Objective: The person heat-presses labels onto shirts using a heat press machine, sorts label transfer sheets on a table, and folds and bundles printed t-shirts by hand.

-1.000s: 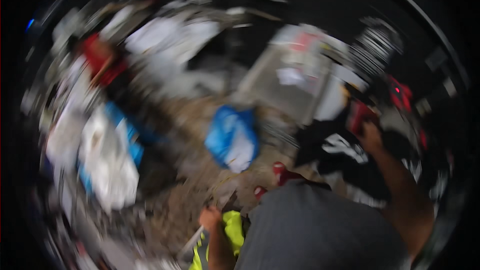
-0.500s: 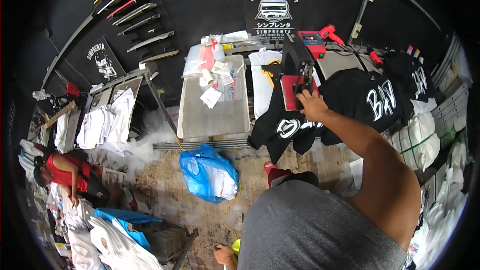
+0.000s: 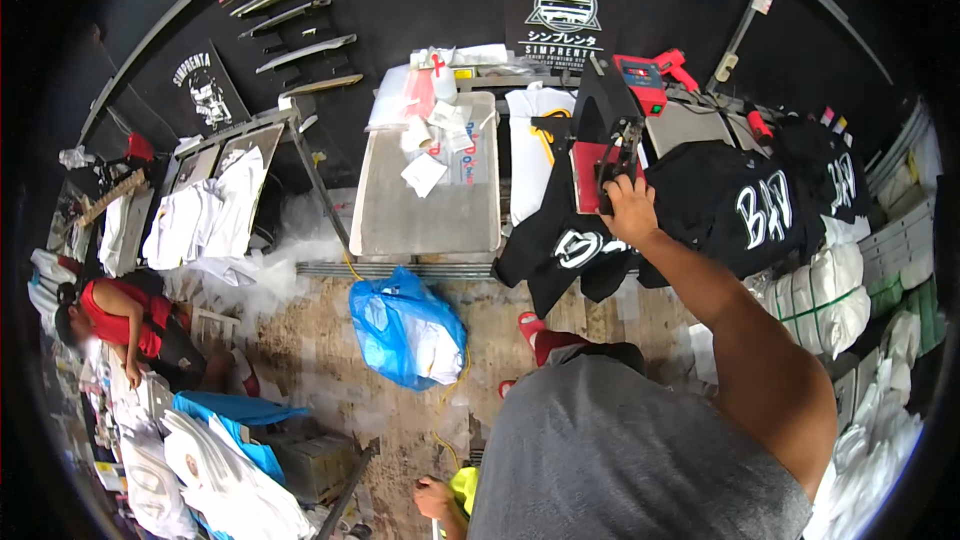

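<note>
A: Nearest first. L hand?

B: Left hand [image 3: 433, 498] is low at the person's side, fingers curled, next to smth yellow [image 3: 464, 488]. Gripping anything? Can't tell; frame cuts off there.

A: Then?

B: Blue bag [image 3: 385, 330] on the floor, white stuff in it. Past that, to the R, black shirt [image 3: 548, 285], part hanging toward the person.

A: R hand?

B: Right hand [image 3: 630, 212] is narrow, wrapped round the handle [image 3: 605, 178] of the press [image 3: 588, 168], arm stretched out. Red plate looks to be over the shirt; clamped tight or slightly raised, can't tell.

A: How far along?

B: White lettering's on that shirt already, partly hidden. 2nd shirt [image 3: 700, 175], R of the press, shows its lettering in full; 3rd shirt [image 3: 805, 145], farther R, has some too. So prob. 2 printed & clear of the press, 1 there, not yet off.

A: Farther back?

B: Red box [image 3: 640, 78] behind the press, heat gun [image 3: 680, 70] beside it. Co-worker [image 3: 120, 310] far L, well apart.
</note>
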`<state>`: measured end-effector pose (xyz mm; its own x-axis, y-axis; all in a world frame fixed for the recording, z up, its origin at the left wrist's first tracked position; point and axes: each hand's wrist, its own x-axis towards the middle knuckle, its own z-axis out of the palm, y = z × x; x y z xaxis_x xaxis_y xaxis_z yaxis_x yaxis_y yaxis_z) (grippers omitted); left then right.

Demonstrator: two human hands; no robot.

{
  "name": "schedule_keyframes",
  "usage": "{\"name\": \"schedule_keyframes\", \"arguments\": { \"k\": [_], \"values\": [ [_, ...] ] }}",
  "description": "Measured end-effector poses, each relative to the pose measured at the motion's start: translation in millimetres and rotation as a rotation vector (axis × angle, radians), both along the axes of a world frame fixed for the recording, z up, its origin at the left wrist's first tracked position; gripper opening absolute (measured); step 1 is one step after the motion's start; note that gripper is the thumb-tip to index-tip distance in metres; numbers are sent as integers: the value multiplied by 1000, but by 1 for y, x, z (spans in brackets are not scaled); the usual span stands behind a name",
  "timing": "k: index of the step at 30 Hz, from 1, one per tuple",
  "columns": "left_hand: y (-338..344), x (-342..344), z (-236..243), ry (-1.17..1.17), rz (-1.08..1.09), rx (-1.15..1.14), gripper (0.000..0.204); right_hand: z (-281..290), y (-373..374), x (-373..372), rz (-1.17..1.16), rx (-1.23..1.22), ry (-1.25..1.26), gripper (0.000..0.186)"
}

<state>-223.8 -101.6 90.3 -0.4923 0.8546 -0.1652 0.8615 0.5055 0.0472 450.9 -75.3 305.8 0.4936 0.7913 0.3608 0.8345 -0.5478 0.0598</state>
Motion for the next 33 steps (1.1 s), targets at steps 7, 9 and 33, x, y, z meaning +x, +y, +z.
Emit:
{"name": "schedule_keyframes", "arguments": {
  "k": [7,9,33],
  "values": [
    [-2,-1,7,-12,43,-2,54,-5,4,-1,-5,64,-22,50],
    [-1,0,11,-36,-16,19,43,-5,4,-1,-1,50,-24,54],
    [-3,-8,58,-287,99,39,39,-9,-4,-10,162,-11,-472,68]
  ]
}}
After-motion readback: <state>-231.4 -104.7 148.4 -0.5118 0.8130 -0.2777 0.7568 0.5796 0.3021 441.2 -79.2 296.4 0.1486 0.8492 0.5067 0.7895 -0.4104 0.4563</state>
